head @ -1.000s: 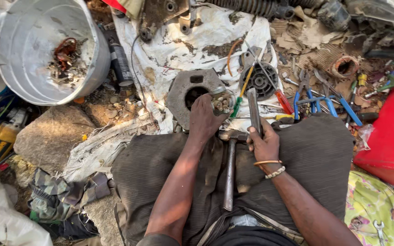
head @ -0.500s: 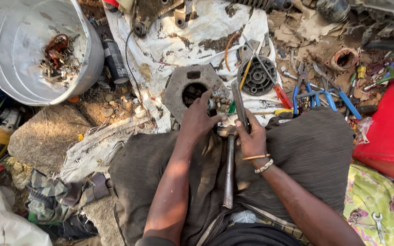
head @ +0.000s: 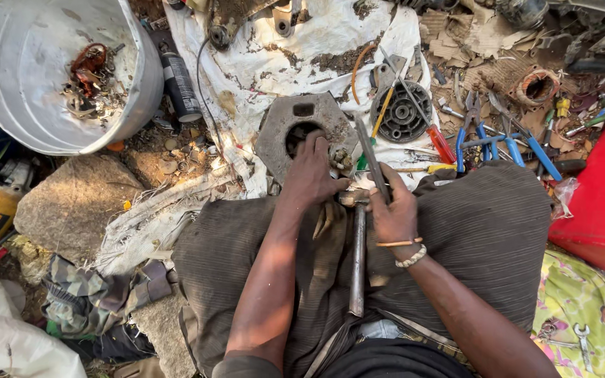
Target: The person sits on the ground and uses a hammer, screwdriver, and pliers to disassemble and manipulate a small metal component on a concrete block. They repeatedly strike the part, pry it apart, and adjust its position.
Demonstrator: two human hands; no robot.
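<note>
Your left hand [head: 314, 175] lies palm down on the near edge of the hexagonal metal plate [head: 295, 129], fingers together and curled over the rim of its round central hole. Your right hand [head: 393, 210] is clamped around a flat metal bar [head: 371, 157] that slants up and away from your lap, its far end just beside the plate. Between your two hands lies one hammer [head: 357, 259], head toward the plate, its long steel handle running back along your lap. The plate is one grey, rusty, six-sided piece with a small square slot near its far edge; it rests on the near edge of a dirty white cloth [head: 281, 56] spread over the ground. Near the cloth's right edge sits one black ribbed round part [head: 402, 112], with one red-handled screwdriver [head: 441, 143] beside it and two blue-handled pliers [head: 477, 136] further right on scrap cardboard. One white bucket [head: 29, 77] holding copper scraps stands off the cloth's left edge, one black spray can [head: 180, 87] beside it. Dirt, stones and rags surround you outdoors.
</note>
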